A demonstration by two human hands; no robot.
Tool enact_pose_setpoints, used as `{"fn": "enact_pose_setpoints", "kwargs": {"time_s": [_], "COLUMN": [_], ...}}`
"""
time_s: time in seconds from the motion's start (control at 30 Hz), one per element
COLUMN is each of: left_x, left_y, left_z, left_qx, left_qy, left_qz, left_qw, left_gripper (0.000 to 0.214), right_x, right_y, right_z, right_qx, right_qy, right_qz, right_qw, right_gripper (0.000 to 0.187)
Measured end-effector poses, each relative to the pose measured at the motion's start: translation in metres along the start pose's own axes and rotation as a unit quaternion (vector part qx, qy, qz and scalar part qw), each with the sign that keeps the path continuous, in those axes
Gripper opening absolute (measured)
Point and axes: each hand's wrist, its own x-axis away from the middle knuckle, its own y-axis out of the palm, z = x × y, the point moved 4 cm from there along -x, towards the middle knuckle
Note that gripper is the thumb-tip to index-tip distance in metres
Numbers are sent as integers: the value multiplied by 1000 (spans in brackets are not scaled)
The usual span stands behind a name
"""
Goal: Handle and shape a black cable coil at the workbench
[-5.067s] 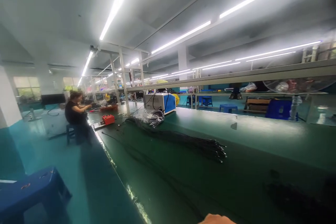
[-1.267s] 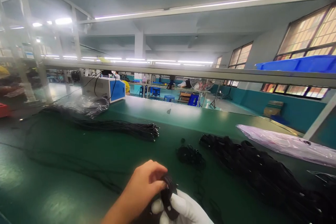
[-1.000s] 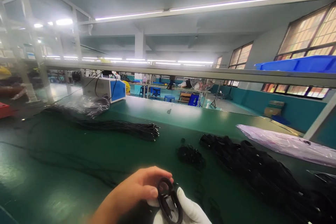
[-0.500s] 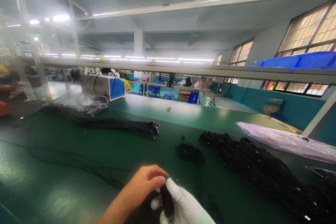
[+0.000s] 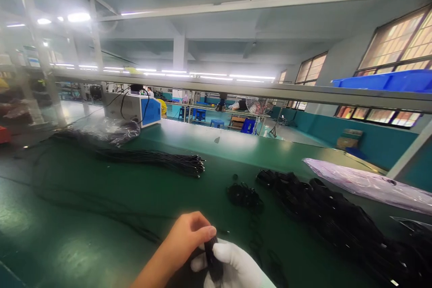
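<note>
At the bottom centre my bare left hand (image 5: 184, 238) pinches the top of a small black coiled cable (image 5: 212, 263). My right hand (image 5: 236, 270), in a white glove, wraps around the same coil from the right. Both hands hover just above the green bench (image 5: 84, 216). A small black cable bundle (image 5: 243, 194) lies just beyond my hands. To its right a long heap of coiled black cables (image 5: 330, 216) stretches toward the right edge.
A bunch of straight black cables (image 5: 158, 160) lies at the middle left, with a clear plastic bag (image 5: 108, 129) and a white-and-blue machine (image 5: 135, 109) behind it. A crumpled plastic sheet (image 5: 367, 184) lies at the right. A metal rail (image 5: 236, 90) crosses overhead, carrying a blue bin (image 5: 384, 82).
Five seconds ago the view faced left down the bench toward a seated person. Since then it has turned right. In the last second the open loop of cable was squeezed flat between both hands.
</note>
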Motion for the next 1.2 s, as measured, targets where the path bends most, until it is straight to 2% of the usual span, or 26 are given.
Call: {"fn": "enact_pose_setpoints", "kwargs": {"time_s": [0.1,0.27,0.33,0.4,0.53,0.6,0.67,0.77,0.87,0.97,1.07,1.13,1.2], "left_x": [-1,0,4,8,15,14,10,6,7,8,8,8,9], "left_y": [0,-6,-12,-16,-12,-10,-10,-11,-13,-15,-17,-20,-19], "left_z": [-1,0,2,5,9,8,6,3,1,2,2,3,5], "left_qx": [5,17,47,86,154,176,170,131,99,97,102,84,54], "left_qy": [-9,6,13,21,19,13,16,16,14,15,22,41,79], "left_qz": [5,7,-1,-28,-128,-136,-107,-56,-27,-29,-20,23,55], "left_qw": [1000,1000,999,996,979,975,979,990,995,995,994,995,994], "left_gripper": [24,31,38,38,55,54,50,45,43,43,37,32,28], "right_x": [0,7,10,11,5,3,4,12,19,20,19,18,16], "right_y": [1,6,9,10,5,0,-5,0,11,16,15,12,10], "right_z": [0,-11,-12,-12,-9,-8,-14,-29,-34,-37,-35,-33,-31], "right_qx": [-46,-16,-10,-19,-16,9,95,266,343,379,343,273,231], "right_qy": [37,-32,-27,-7,45,64,14,-99,-129,-135,-113,-110,-110], "right_qz": [-3,18,6,-12,-70,-58,-6,62,95,111,87,63,46], "right_qw": [998,999,1000,1000,996,996,995,957,926,909,928,954,966], "right_gripper": [48,41,47,56,68,71,63,58,48,51,47,50,54]}}
